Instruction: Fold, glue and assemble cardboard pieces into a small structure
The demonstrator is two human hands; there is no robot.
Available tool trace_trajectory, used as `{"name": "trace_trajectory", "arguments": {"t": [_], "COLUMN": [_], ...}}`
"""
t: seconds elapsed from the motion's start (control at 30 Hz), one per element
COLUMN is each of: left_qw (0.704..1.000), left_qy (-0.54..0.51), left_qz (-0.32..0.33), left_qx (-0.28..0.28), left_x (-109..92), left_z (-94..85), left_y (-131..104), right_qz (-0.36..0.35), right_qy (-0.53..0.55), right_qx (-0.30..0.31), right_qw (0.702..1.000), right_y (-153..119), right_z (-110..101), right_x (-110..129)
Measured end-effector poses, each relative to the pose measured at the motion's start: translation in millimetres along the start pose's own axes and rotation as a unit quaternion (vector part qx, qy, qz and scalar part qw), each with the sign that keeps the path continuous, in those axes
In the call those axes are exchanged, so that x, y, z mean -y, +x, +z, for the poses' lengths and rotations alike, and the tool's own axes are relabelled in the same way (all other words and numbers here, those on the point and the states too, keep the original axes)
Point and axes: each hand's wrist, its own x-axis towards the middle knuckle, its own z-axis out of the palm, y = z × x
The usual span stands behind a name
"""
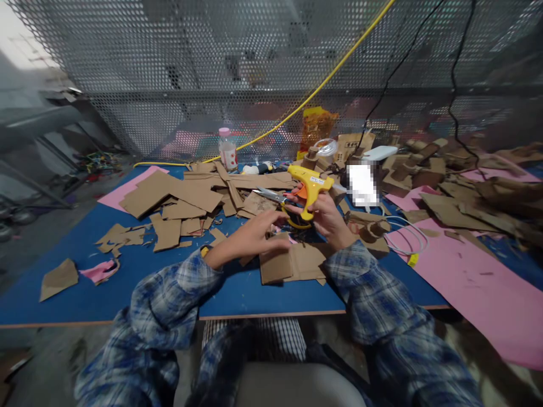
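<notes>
My right hand is wrapped round the handle of a yellow glue gun, its nozzle end pointing left. My left hand hovers with fingers apart and nothing in it, above a small folded cardboard piece near the table's front. Another flat cardboard piece lies against it on the right, below my right hand. Scissors with orange-red handles lie just left of the glue gun, their handles partly hidden by my right fingers.
Cardboard scraps cover the blue table. Behind them stands a pink-capped bottle. Pink sheets, a white cable and cardboard constructions lie right. A yellow cable crosses before the perforated metal screen.
</notes>
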Motion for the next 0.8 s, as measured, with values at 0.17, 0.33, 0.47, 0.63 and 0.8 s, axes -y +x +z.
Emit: {"name": "trace_trajectory", "arguments": {"t": [0.17,0.33,0.47,0.63,0.8], "left_qw": [0.988,0.974,0.965,0.978,0.915], "left_qy": [-0.084,-0.165,-0.200,0.053,0.301], "left_qz": [-0.011,-0.062,-0.011,0.069,0.116], "left_qx": [0.126,0.140,0.169,-0.189,-0.241], "left_x": [22.6,33.2,31.4,8.8,-3.5], "left_z": [-4.8,-13.0,-24.2,-33.8,-29.1], "left_y": [-17.1,-22.4,-24.9,-8.3,27.0], "right_qz": [0.013,0.027,0.024,0.040,0.070], "right_qy": [-0.004,-0.030,-0.056,-0.088,-0.099], "right_qx": [0.014,0.023,0.040,0.052,0.053], "right_qw": [1.000,0.999,0.997,0.994,0.991], "right_y": [-1.8,-5.8,-8.9,-13.8,-17.7], "right_z": [0.6,3.9,7.7,17.0,22.2], "right_x": [6.5,9.4,8.8,1.8,-7.8]}}
